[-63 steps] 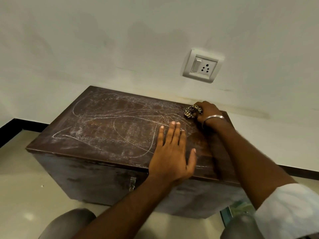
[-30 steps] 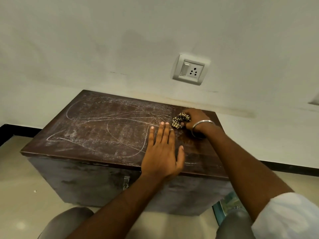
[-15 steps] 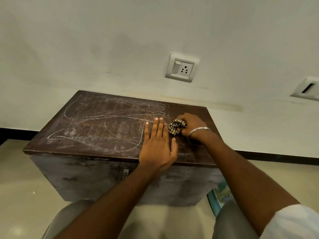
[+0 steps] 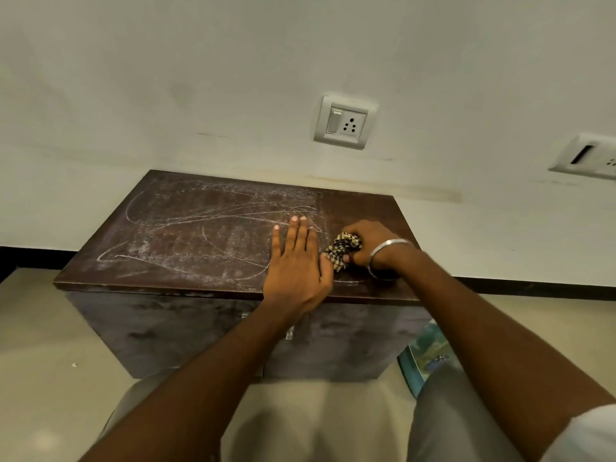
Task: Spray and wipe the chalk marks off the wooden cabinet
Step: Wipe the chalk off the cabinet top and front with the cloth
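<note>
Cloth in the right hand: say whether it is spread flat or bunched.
Bunched. The checked cloth is a crumpled wad gripped in the right hand.

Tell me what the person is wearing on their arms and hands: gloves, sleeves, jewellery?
No gloves: the left hand and right hand are bare. A plain silver-coloured bangle circles the right wrist. A white sleeve shows on the right upper arm at the frame's corner. The left arm is uncovered as far as visible.

A home room: plastered wall, wall socket [image 4: 345, 122], tiled floor [image 4: 40, 345].
</note>
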